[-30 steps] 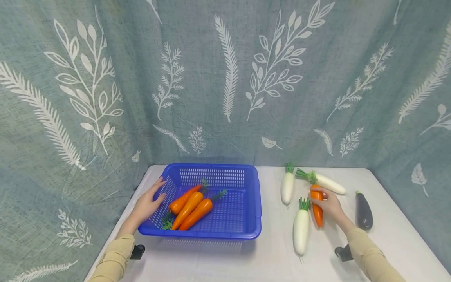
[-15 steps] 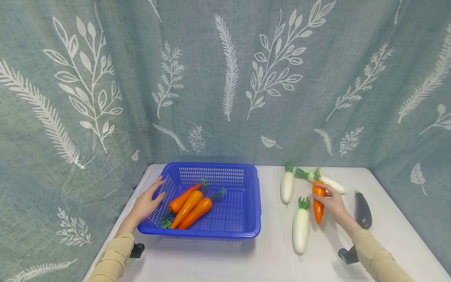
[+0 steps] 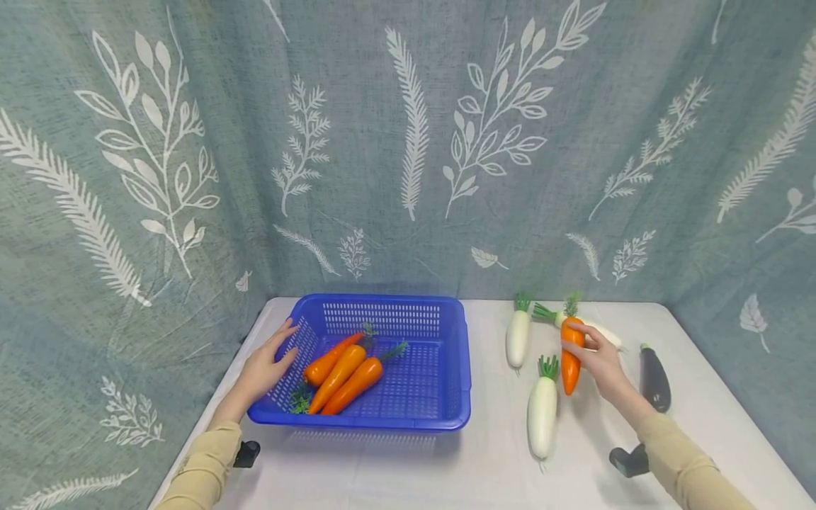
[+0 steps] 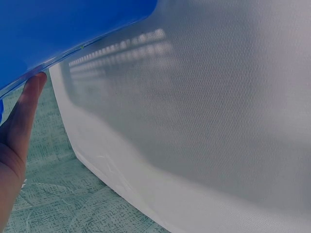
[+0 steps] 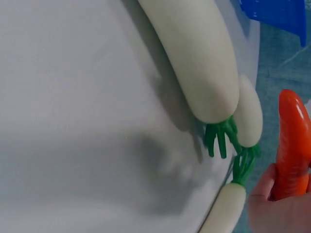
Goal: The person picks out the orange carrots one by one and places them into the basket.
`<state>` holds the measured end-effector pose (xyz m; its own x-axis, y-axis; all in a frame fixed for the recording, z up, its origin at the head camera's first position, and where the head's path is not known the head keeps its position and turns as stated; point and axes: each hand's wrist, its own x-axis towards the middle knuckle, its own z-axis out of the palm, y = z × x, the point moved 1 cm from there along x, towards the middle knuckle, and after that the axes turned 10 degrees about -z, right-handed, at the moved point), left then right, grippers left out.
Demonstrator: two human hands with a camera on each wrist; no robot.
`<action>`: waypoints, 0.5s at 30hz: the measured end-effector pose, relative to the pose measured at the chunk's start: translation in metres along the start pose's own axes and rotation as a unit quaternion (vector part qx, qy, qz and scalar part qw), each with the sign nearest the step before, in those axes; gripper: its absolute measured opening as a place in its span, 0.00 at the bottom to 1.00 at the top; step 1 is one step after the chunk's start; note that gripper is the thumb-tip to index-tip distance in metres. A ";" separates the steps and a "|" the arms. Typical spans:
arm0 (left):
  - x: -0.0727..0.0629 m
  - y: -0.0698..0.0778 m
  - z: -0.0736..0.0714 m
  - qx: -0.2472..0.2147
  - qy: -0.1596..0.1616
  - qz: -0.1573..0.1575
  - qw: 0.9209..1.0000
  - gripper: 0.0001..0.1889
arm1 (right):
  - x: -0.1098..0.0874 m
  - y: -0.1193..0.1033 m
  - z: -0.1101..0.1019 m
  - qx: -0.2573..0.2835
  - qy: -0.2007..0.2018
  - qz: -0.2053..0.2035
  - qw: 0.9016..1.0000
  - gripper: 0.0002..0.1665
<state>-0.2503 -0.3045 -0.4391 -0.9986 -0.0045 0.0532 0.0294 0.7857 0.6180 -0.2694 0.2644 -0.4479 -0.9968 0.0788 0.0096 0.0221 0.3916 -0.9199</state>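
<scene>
In the head view my right hand [image 3: 602, 363] pinches an orange carrot [image 3: 570, 361] between thumb and fingers. The carrot's tip points down and its green top is up. The right wrist view shows the same carrot [image 5: 293, 131] raised off the table. At the left, my left hand [image 3: 263, 367] rests against the left side of a blue plastic basket [image 3: 363, 423], fingers loosely extended and thumb apart. In the left wrist view a digit touches the edge of the basket [image 4: 73, 29]. Several carrots [image 3: 344, 372] lie inside the basket at its left.
White radishes with green tops lie on the right: one at the back [image 3: 518, 340], one nearer [image 3: 542, 418], and one partly behind the held carrot [image 3: 602, 331]. A dark eggplant [image 3: 654, 379] lies at far right. A patterned curtain [image 3: 382, 177] surrounds the white table [image 3: 497, 467].
My right hand has lifted the carrot off the table, over the lying radish, and now moves it slightly left. The left hand and the basket have stayed in place.
</scene>
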 end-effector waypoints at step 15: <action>0.000 0.000 0.000 0.001 0.001 0.001 1.000 0.25 | -0.006 -0.013 0.027 0.055 -0.040 -0.014 0.998 0.33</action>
<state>-0.2501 -0.3049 -0.4389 -0.9984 -0.0044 0.0566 0.0315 0.7871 0.6160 -0.2659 0.2342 -0.4464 -0.9999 -0.0064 0.0077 -0.0092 0.2886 -0.9574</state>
